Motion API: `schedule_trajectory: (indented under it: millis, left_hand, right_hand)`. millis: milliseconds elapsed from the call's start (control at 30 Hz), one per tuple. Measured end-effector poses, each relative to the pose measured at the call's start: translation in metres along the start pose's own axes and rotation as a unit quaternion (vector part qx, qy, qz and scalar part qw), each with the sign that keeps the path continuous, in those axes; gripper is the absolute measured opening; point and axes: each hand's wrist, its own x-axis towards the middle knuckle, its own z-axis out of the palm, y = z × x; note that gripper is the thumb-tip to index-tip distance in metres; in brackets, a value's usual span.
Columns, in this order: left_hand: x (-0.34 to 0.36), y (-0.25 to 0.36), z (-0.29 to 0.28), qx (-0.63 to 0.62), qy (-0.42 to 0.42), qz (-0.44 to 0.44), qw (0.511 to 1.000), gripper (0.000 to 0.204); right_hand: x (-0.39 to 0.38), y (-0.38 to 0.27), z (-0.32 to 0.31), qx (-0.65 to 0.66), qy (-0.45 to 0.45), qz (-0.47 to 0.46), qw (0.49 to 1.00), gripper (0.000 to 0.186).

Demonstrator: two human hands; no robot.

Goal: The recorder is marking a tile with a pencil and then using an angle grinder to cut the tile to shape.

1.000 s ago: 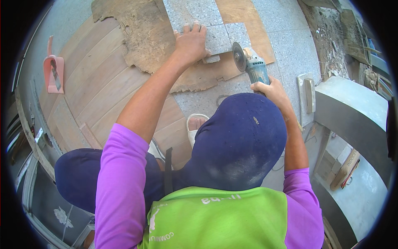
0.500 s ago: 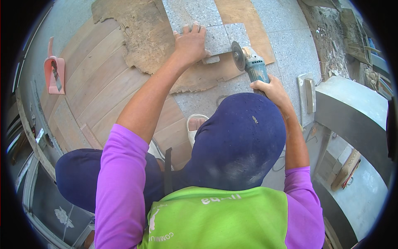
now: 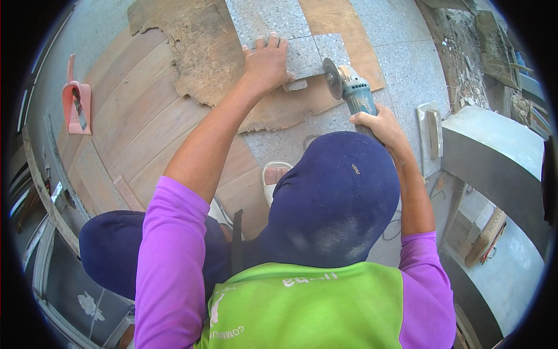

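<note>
My left hand [image 3: 266, 63] presses down on the near-left edge of a speckled grey tile [image 3: 272, 20], its fingers apart and stretched forward. In my right hand [image 3: 381, 123] is a teal angle grinder [image 3: 361, 98], gripped round its body. Its round cutting disc [image 3: 333, 78] stands upright beside the small right-hand piece of tile [image 3: 332, 49]; I cannot tell whether they touch. A line runs between that piece and the tile under my left hand. Close to my left thumb lies a small tile offcut [image 3: 295, 85]. Worn plywood [image 3: 197, 43] lies under the tile.
A pink dustpan [image 3: 77, 110] sits on wood-look flooring at the left. To the right are a trowel [image 3: 433, 134] with a block handle, a curved grey step [image 3: 494, 151] and rubble [image 3: 459, 70]. Another plywood strip [image 3: 340, 16] lies beyond the tile. Metal frames line the lower left.
</note>
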Motion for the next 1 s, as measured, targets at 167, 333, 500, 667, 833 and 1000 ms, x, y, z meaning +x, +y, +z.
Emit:
schedule_trajectory:
  millis: [167,333,500,667,833,1000]
  left_hand:
    - [0.0,-0.001,-0.001,-0.001,0.0,-0.001,1.0,0.099]
    - [0.0,0.004,-0.005,0.004,-0.011,-0.004,1.0,0.099]
    - [0.0,0.0,0.001,0.004,0.0,-0.002,1.0,0.099]
    - [0.002,-0.002,0.006,-0.011,0.026,0.01,1.0,0.096]
    - [0.002,-0.002,0.005,-0.016,0.023,0.01,1.0,0.096]
    - [0.001,-0.003,0.005,-0.016,0.028,0.005,0.999,0.096]
  right_hand:
    - [0.003,-0.001,-0.001,-0.023,-0.008,-0.003,1.0,0.063]
    - [0.007,0.005,-0.002,-0.014,-0.009,-0.019,1.0,0.065]
    - [0.004,-0.002,-0.001,-0.012,-0.011,-0.023,1.0,0.064]
    - [0.008,0.001,-0.001,0.001,-0.015,-0.022,1.0,0.061]
    - [0.008,0.0,0.0,0.007,-0.011,-0.02,1.0,0.053]
    - [0.009,-0.005,0.001,0.01,-0.012,-0.02,1.0,0.046]
